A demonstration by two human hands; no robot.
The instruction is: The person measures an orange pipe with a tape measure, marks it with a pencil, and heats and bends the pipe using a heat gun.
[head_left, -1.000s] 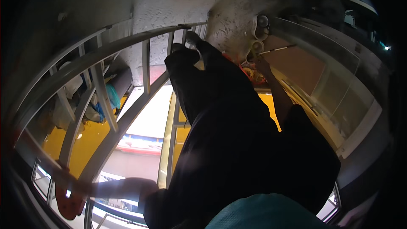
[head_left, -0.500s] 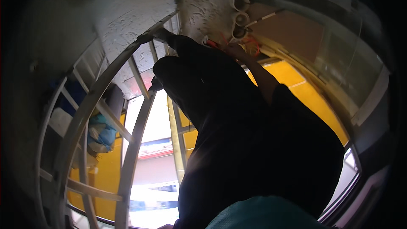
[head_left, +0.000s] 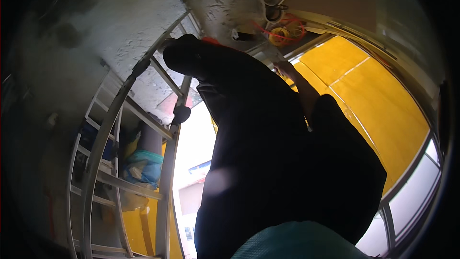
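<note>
Right hand (head_left: pixel 286 68) is blurred, can't tell whether spread or pinching; left hand out of view. Orange-red coiled cord (head_left: pixel 303 29) and round yellow roll (head_left: pixel 279 36) sit just beyond the right hand, seemingly kept within reach; silver metal ladder (head_left: pixel 166 201) stands left, sides apart, presumably for stability.

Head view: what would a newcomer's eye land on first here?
Probably the bright yellow surface, which fills much of the picture's right side. Next would come the metal ladder, its rails bending down the left side, beside the dark-clothed body in the middle. The right hand shows near the yellow's left edge, though what it grips, if anything, is too unclear to tell.
</note>
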